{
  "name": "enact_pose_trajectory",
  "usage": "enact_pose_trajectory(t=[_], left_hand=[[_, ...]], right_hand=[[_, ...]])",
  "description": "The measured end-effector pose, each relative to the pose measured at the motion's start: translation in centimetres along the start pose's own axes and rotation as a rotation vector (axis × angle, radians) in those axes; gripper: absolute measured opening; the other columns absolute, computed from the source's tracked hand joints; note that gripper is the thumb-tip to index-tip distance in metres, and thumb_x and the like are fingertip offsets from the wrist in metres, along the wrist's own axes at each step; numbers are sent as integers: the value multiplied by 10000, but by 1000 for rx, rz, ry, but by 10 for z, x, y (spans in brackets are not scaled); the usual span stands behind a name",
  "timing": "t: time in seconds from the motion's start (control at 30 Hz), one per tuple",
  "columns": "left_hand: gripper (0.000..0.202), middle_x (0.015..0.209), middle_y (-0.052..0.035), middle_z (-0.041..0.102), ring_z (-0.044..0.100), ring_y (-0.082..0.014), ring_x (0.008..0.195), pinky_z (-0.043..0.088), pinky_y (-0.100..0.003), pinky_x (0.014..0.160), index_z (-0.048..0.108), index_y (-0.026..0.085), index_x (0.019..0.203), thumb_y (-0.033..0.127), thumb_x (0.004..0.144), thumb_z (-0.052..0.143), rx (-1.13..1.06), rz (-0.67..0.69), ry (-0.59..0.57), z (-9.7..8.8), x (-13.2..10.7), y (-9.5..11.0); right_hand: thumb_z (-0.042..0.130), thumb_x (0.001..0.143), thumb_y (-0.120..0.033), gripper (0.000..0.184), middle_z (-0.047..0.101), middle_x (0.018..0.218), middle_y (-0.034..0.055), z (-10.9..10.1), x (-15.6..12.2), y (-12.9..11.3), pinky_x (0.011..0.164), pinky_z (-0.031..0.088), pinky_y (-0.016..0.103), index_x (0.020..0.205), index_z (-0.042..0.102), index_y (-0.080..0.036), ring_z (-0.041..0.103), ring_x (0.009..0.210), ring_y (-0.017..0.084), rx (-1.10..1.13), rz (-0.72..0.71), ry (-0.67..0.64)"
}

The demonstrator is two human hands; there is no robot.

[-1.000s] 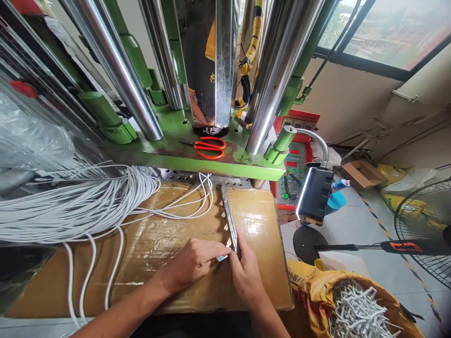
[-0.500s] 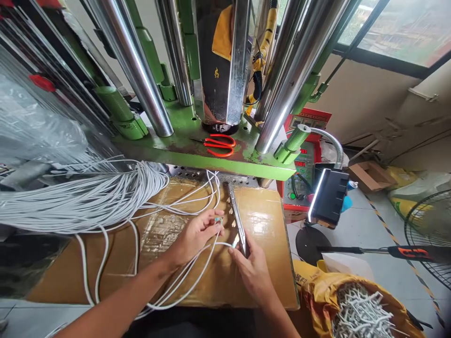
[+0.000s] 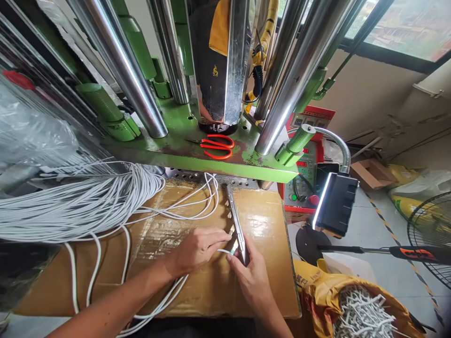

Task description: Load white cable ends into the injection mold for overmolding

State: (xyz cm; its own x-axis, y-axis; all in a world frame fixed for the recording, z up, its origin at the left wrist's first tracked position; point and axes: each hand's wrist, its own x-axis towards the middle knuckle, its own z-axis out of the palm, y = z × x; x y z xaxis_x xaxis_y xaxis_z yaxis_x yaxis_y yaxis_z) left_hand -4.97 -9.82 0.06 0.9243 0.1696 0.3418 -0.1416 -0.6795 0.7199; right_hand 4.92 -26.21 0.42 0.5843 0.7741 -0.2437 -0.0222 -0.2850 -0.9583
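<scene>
Metal bar (image 3: 235, 218): located on the right half of the cardboard-covered surface (image 3: 276, 286), far end close to the far edge, near end pointing toward the near edge. Right hand (image 3: 254, 277): fingers grasping the bar's near end, thumb beside a white cable (image 3: 223, 251) that meets the bar there. Left hand (image 3: 201, 248): fingers pinched on a cable end (image 3: 231, 231) against the bar's left side (mostly hidden by the fingers themselves). Small pale connectors (image 3: 229, 215) line that same side, farther along. Further cables (image 3: 165, 303) pass beneath the left forearm toward the near edge. A cable bundle (image 3: 116, 202) lies across the far left corner. Beyond the far edge, red-handled scissors (image 3: 229, 153) rest on a green press plate (image 3: 169, 158).
</scene>
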Motion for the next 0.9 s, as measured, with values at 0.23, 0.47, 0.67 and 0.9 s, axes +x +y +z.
enact_pose_trajectory(t=[0.23, 0.47, 0.67, 0.9], left_hand=[[292, 1024, -87, 716, 668, -172, 935, 535, -280, 847, 649, 169, 1130, 139, 942, 428, 34, 56, -12, 4, 0, -5], [313, 994, -50, 669, 636, -158, 899, 508, -261, 854, 651, 224, 1198, 250, 936, 481, -72, -240, -73, -15, 12, 4], [254, 933, -47, 725, 665, -180, 850, 536, -258, 796, 734, 186, 1016, 330, 886, 570, -232, -500, 28, -32, 14, -1], [223, 956, -68, 736, 665, -167, 877, 519, -272, 811, 717, 178, 1028, 213, 938, 515, -1, -16, 26, -11, 19, -20]], right_hand=[[604, 836, -348, 329, 489, 765, -29, -2, 2, -4, 622, 383, 226, 1126, 558, -198, 409, 668, 129, -1, -12, -19], [612, 837, -329, 298, 494, 775, -30, -6, 1, -10, 607, 378, 216, 1102, 568, -201, 406, 675, 125, 82, -7, -47], [631, 832, -321, 315, 509, 776, -33, -4, 2, -2, 622, 387, 211, 1119, 577, -203, 416, 676, 119, 77, 3, -25], [631, 831, -329, 309, 578, 881, -3, -2, 2, -2, 672, 411, 221, 1115, 586, -215, 481, 749, 142, 76, -12, -12]])
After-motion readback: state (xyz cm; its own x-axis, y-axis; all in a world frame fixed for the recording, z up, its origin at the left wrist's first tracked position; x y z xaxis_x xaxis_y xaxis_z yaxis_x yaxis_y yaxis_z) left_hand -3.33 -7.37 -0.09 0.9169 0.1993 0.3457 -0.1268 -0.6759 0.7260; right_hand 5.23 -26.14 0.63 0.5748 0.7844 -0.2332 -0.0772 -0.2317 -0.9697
